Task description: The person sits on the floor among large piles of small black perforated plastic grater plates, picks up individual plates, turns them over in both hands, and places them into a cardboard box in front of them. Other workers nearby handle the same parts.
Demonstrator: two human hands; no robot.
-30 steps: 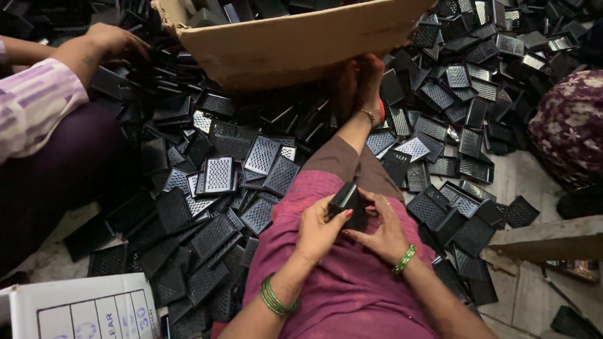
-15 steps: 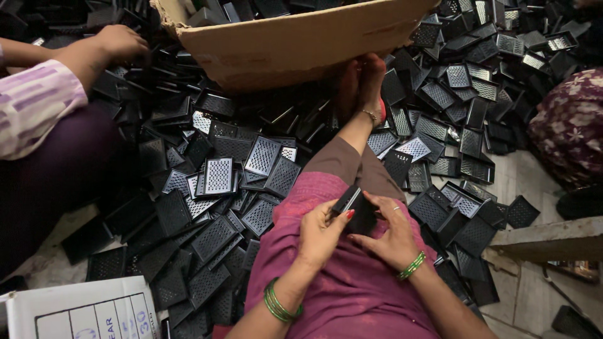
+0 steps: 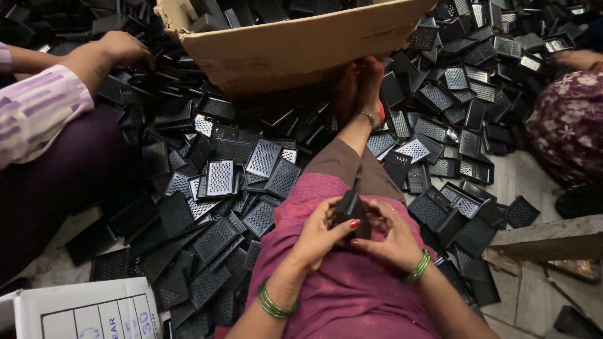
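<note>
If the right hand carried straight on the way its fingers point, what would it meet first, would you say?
The right hand points left across the lap, so it would first meet the black grater piece it already grips, then the left hand just beyond.

A cardboard box (image 3: 295,47) stands tilted on a heap of black perforated plates (image 3: 220,182) that covers the floor (image 3: 534,176). A white carton (image 3: 81,314) sits lower left. A co-worker's sleeve (image 3: 34,110) shows left; floral cloth (image 3: 565,125) right.
</note>
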